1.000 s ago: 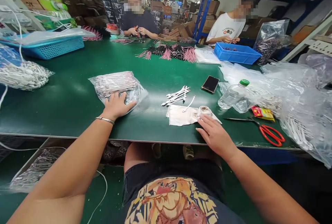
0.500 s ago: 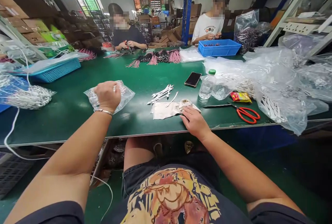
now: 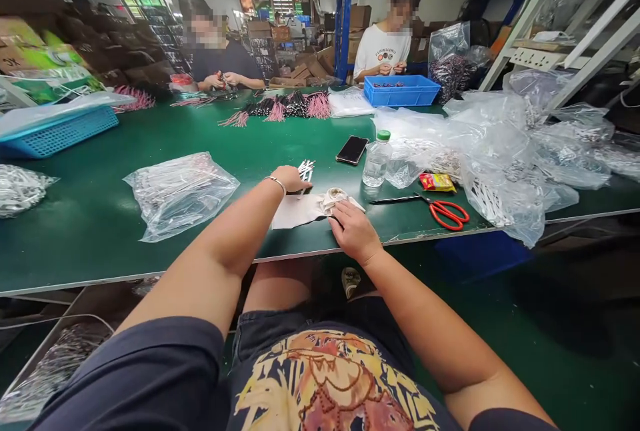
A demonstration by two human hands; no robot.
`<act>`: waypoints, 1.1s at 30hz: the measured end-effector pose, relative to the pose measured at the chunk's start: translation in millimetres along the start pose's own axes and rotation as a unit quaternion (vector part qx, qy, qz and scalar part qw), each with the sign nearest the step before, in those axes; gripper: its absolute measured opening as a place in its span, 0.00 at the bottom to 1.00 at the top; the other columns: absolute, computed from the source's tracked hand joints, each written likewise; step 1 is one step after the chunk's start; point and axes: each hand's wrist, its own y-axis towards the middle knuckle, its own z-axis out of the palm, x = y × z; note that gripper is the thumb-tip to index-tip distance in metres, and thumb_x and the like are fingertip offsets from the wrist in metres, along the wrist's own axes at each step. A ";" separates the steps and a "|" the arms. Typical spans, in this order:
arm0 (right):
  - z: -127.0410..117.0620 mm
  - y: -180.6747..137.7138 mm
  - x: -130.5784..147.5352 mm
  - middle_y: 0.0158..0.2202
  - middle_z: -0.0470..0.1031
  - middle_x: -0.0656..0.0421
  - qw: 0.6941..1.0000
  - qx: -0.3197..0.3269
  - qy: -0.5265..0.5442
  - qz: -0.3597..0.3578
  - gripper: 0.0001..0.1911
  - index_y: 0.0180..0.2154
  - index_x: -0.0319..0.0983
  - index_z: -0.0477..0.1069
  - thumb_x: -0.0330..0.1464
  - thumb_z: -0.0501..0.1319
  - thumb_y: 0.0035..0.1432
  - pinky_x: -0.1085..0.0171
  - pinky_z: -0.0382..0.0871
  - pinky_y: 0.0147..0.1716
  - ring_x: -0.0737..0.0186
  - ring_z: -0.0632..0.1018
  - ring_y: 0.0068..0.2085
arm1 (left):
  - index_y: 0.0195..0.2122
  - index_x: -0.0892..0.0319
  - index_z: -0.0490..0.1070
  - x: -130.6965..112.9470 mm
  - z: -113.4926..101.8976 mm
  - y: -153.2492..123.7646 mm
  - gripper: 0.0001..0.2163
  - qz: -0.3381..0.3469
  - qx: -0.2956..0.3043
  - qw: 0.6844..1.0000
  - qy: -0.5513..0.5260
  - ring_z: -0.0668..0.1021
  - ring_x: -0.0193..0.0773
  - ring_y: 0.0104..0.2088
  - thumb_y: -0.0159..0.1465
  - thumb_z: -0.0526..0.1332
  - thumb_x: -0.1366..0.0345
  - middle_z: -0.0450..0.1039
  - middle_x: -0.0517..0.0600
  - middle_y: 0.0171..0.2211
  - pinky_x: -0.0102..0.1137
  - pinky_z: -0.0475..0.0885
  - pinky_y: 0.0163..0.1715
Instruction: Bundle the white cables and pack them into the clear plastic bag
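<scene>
My left hand [image 3: 291, 178] is at the small pile of thin white strips [image 3: 307, 167], one finger stretched along its near side. Most of its fingers are hidden behind the hand, so any grip there does not show. A flat off-white cloth [image 3: 295, 212] lies just below, with a bunched, rolled end [image 3: 334, 198] on its right. On that bunched end rests my right hand [image 3: 356, 230], its fingers laid out over the edge. Left of both hands, a clear plastic bag [image 3: 183, 191] full of thin white strips lies flat.
Right of the cloth are red-handled scissors [image 3: 449, 214], a yellow-red packet [image 3: 437, 182], a water bottle [image 3: 377, 159] and a phone [image 3: 352, 150]. Plastic bags [image 3: 495, 171] crowd the right side. Two people sit across, near black-and-pink wire bundles [image 3: 290, 106] and a blue bin [image 3: 401, 91].
My left hand has left the plastic bag and moved right to the white strips. The bag now lies uncovered. My right hand stays on the cloth, and the whole view has shifted.
</scene>
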 end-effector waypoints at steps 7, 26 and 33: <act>-2.2 -0.3 2.3 0.50 0.74 0.48 0.999 -0.015 -0.045 0.009 0.16 0.47 0.35 0.72 0.34 0.53 0.62 0.51 0.62 0.58 0.52 0.70 0.55 | 0.50 0.60 0.67 22.3 -2.3 25.1 0.15 0.012 0.039 0.999 -0.031 0.74 0.42 0.46 0.63 0.58 0.61 0.68 0.55 0.49 0.40 0.71 0.44; 8.2 41.4 45.4 0.49 0.73 0.50 0.975 -0.123 0.021 0.183 0.15 0.48 0.42 0.71 0.35 0.56 0.60 0.47 0.64 0.54 0.52 0.73 0.52 | 0.37 0.59 0.67 76.3 19.7 33.1 0.04 0.106 -0.060 0.838 -0.533 0.73 0.35 0.31 0.63 0.57 0.65 0.71 0.50 0.31 0.32 0.69 0.34; 64.9 145.2 84.1 0.53 0.70 0.51 0.832 -0.001 0.406 0.379 0.33 0.57 0.44 0.57 0.34 0.63 0.50 0.54 0.71 0.48 0.57 0.75 0.50 | 0.34 0.56 0.60 48.3 -8.7 1.3 0.05 0.093 -0.135 0.632 -0.757 0.69 0.29 0.24 0.66 0.50 0.64 0.65 0.45 0.25 0.26 0.65 0.27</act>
